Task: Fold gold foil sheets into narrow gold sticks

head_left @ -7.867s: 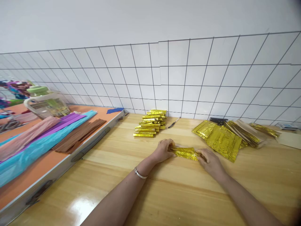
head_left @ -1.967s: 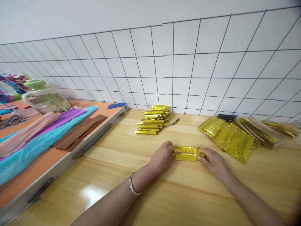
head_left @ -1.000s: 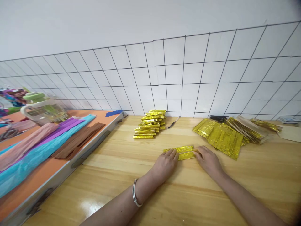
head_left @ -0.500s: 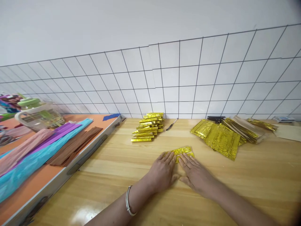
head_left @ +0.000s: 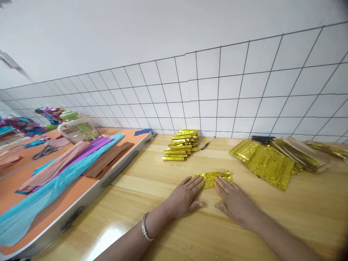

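Observation:
A small sheet of shiny gold foil paper (head_left: 208, 184) lies on the wooden table, with a crease or fold running along its length. My left hand (head_left: 186, 195) rests flat on its left end, fingers stretched out. On the right part of the sheet lies my right hand (head_left: 232, 199), also flat, its fingertips covering some of the foil. Both thumbs touch or hover near the tabletop; I cannot tell which. Beyond my hands is a pile of narrow folded gold strips (head_left: 181, 145). Flat gold foil sheets (head_left: 270, 163) lie fanned out to the right.
A pen (head_left: 208, 143) lies near the wall beside the strips. Behind the gold sheets is a black object (head_left: 262, 139). To the left, an orange-topped board (head_left: 65, 210) with a raised edge carries coloured crepe strips (head_left: 81, 170) and a clear basket (head_left: 78, 130).
My hands have slid apart along the gold sheet, showing more of it between them. The view has turned left, so more of the orange board shows.

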A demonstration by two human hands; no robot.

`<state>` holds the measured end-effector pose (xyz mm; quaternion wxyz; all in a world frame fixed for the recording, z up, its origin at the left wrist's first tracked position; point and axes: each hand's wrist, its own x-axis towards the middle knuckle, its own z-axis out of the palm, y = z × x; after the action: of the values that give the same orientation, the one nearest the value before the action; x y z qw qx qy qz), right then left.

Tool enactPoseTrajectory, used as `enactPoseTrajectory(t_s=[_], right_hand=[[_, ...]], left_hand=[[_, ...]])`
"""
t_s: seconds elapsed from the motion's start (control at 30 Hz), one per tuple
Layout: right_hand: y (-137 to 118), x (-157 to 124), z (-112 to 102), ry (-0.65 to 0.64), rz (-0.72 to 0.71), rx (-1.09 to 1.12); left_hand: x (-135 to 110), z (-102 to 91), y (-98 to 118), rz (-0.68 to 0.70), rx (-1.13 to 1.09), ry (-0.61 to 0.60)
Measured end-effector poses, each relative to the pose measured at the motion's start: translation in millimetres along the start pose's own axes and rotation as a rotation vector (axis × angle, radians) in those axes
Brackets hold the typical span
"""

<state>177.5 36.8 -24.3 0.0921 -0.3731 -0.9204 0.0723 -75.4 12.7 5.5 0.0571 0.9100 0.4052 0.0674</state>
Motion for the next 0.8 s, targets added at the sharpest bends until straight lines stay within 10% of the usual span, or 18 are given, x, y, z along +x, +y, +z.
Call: enactPoseTrajectory(t_s=[0.8], right_hand=[[18, 10, -4, -0.039, -0.023, 0.001]], left_hand=[[-1, 2.1, 0, 0.018, 0.004, 0.089]])
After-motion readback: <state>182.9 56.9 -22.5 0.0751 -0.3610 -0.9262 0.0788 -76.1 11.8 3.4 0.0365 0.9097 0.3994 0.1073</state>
